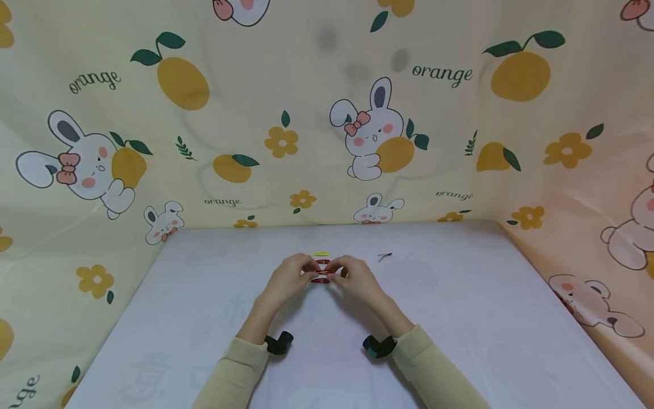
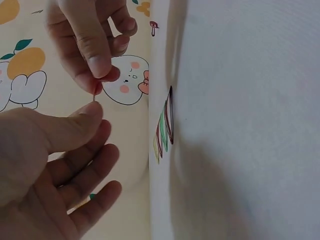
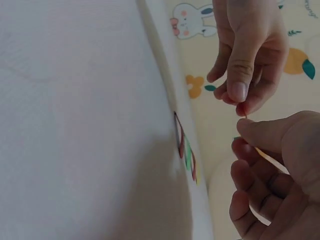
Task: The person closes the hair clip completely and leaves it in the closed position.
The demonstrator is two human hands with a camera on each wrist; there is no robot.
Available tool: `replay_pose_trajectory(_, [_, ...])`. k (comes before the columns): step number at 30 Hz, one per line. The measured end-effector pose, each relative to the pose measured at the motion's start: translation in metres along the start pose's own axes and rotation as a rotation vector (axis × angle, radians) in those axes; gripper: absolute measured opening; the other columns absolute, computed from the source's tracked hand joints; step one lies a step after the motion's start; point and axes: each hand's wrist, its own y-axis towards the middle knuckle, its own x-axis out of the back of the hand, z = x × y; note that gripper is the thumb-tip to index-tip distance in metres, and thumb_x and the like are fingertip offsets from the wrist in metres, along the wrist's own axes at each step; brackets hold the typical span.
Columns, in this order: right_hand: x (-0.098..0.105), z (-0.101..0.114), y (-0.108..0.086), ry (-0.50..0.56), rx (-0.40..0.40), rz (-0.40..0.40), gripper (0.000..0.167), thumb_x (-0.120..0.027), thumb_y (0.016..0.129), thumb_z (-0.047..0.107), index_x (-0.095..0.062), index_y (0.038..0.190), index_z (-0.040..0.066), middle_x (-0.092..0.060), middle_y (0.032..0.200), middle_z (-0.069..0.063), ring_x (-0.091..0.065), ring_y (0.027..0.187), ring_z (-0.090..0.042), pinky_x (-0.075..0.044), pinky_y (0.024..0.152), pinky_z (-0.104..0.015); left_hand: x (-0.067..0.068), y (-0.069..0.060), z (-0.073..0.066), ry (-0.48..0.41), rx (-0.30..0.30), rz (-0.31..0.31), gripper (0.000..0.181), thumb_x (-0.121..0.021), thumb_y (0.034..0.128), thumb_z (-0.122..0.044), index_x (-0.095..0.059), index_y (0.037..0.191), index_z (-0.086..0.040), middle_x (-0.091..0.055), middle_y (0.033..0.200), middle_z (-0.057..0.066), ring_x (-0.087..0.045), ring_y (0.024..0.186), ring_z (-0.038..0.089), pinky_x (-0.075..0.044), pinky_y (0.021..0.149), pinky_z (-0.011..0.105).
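Both hands meet above the white table, fingertips facing each other. My left hand [image 1: 291,277] pinches one end of a small, thin reddish hair clip [image 2: 94,97] between thumb and fingertip. At its other end, the thumb and finger of my right hand [image 1: 356,278] pinch it too. Fingertips cover most of this clip. Beneath and behind the hands lies a row of slim snap hair clips: a yellow clip [image 1: 321,254] at the back, red clips [image 1: 321,280] and a green clip [image 2: 163,131]. The lower fingers of each hand are spread loosely.
Another hair clip [image 1: 385,257], spread apart in a V, lies on the table [image 1: 439,318] to the right of the row. A patterned cloth [image 1: 317,170] with rabbits and oranges rises behind the table and along its sides. Each wrist wears a black camera [image 1: 379,346].
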Motion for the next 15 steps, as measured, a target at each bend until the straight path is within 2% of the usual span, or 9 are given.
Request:
replay_pose_trajectory(9, [-0.007, 0.0, -0.001, -0.068, -0.048, 0.092, 0.009, -0.079, 0.092, 0.008, -0.078, 0.1, 0.012, -0.069, 0.098, 0.0, -0.057, 0.076, -0.012, -0.049, 0.067, -0.029, -0.001, -0.001, 0.002, 0.043, 0.023, 0.095, 0.006, -0.078, 0.0914, -0.003, -0.077, 0.093, -0.009, -0.067, 0.091, 0.002, -0.062, 0.083, 0.017, -0.054, 0.077, 0.038])
replay_pose_trajectory(15, [-0.011, -0.003, -0.002, -0.096, -0.071, 0.158, 0.008, -0.077, 0.092, 0.009, -0.078, 0.099, 0.013, -0.065, 0.089, 0.003, -0.058, 0.075, -0.011, -0.049, 0.068, -0.03, -0.005, -0.002, 0.007, 0.063, 0.048, 0.159, 0.006, -0.076, 0.0932, -0.004, -0.077, 0.093, -0.011, -0.069, 0.093, 0.001, -0.06, 0.084, 0.015, -0.053, 0.08, 0.039])
